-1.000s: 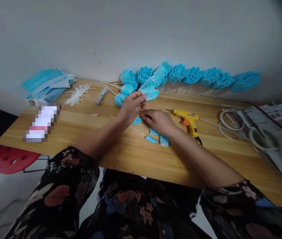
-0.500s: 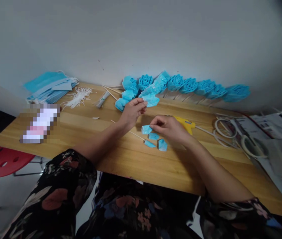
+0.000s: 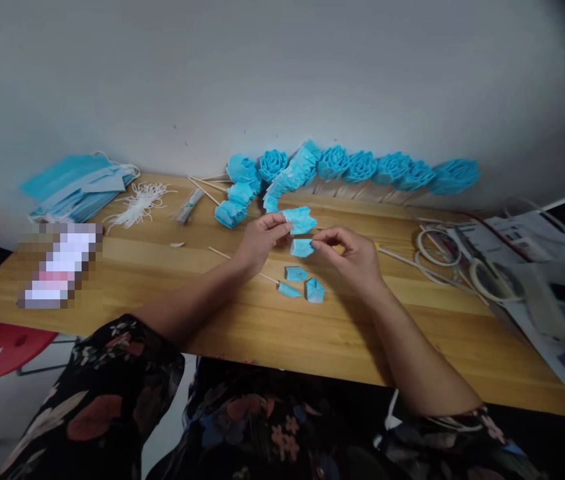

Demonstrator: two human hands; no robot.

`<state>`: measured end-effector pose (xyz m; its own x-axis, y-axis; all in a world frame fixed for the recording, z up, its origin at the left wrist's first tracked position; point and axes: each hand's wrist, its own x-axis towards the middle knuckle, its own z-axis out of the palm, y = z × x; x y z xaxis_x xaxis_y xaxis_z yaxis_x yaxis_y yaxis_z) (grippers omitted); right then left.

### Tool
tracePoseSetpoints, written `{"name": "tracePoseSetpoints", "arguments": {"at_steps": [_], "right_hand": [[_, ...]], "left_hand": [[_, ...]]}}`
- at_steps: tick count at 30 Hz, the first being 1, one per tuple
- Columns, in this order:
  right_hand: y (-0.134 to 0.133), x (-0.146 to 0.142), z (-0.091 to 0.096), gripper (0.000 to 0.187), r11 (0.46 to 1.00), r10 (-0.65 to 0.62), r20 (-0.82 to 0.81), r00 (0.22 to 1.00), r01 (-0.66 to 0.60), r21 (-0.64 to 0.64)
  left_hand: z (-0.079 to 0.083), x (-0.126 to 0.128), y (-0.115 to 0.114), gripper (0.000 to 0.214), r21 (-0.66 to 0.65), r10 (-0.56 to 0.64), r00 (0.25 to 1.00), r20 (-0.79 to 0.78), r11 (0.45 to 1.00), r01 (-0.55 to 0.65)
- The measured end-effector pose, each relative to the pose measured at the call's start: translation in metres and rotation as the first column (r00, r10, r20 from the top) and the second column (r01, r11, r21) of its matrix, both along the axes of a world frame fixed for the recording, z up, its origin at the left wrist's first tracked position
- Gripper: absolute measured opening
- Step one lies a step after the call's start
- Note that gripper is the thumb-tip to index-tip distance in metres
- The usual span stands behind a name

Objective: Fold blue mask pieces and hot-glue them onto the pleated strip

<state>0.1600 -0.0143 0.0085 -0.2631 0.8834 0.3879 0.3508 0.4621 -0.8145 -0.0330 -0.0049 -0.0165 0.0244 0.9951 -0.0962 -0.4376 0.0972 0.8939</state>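
Observation:
My left hand is closed on a small stack of blue fabric petals, held between thumb and fingers above the table. Just below the stack, my right hand pinches the right end of a single folded blue petal. Beneath the hands, two loose folded petals, one flat and one pointed, lie on the wood. Beside them is a thin stick with a rolled blue piece at its near end; my left hand partly covers the stick.
Blue fabric roses on sticks line the wall, with a curved row of stacked petals among them. At left are face masks, white cords and a pixelated phone. Scissors and cables lie right.
My right hand has lifted the single petal off the table and brought it up to the left hand. My left hand has come down with its stack. The camera view has shifted slightly.

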Motion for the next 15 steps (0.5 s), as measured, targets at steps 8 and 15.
{"name": "tracePoseSetpoints", "arguments": {"at_steps": [8, 15], "right_hand": [[0.003, 0.002, -0.008, 0.009, 0.983, -0.068, 0.111, 0.992, 0.048, 0.174], [0.005, 0.003, -0.011, 0.01, 0.981, -0.112, 0.158, 0.981, 0.084, 0.173]], "left_hand": [[-0.006, 0.003, 0.0, 0.019, 0.037, -0.013, 0.999, -0.043, 0.999, 0.015], [-0.007, 0.004, -0.001, 0.019, 0.076, -0.032, 0.998, -0.063, 0.996, 0.037]]}}
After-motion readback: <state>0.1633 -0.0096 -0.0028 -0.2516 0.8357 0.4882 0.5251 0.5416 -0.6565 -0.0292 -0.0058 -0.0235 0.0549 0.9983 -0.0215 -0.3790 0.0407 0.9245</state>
